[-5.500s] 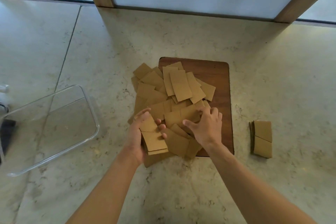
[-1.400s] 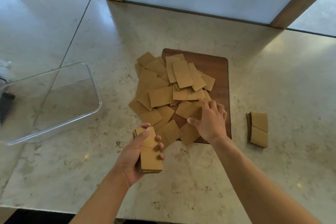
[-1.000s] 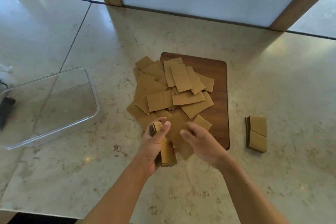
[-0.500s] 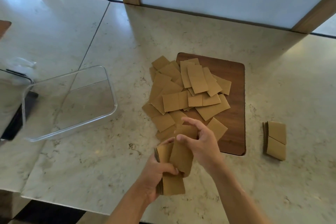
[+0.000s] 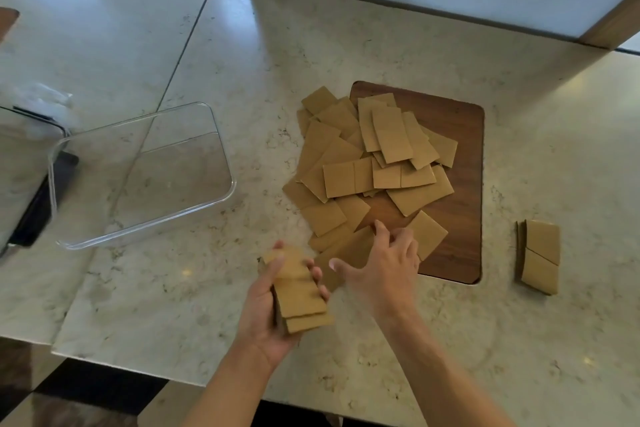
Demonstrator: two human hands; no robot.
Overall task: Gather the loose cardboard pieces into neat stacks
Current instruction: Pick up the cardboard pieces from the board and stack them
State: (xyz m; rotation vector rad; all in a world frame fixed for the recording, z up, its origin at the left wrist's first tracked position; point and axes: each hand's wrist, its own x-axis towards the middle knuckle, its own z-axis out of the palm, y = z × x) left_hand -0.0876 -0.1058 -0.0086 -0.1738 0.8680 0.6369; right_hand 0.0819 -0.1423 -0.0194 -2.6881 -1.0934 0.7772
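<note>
A loose heap of tan cardboard pieces [image 5: 367,163] spreads over the left part of a dark wooden board [image 5: 460,135] and onto the counter. My left hand [image 5: 265,315] grips a gathered stack of cardboard pieces [image 5: 299,291] just above the counter, near its front edge. My right hand [image 5: 384,267] reaches forward with fingers spread, its fingertips on the nearest loose pieces at the heap's near edge. A small finished stack [image 5: 540,255] lies on the counter to the right of the board.
A clear plastic container [image 5: 145,170] sits at the left, with a dark object beyond it at the frame's edge. The marble counter's front edge [image 5: 138,371] runs close below my left hand. A wall with wooden posts lies behind the board.
My right hand has left the held stack and reached forward to the heap's near edge. The stack in my left hand has gained a piece and lies flatter in the palm.
</note>
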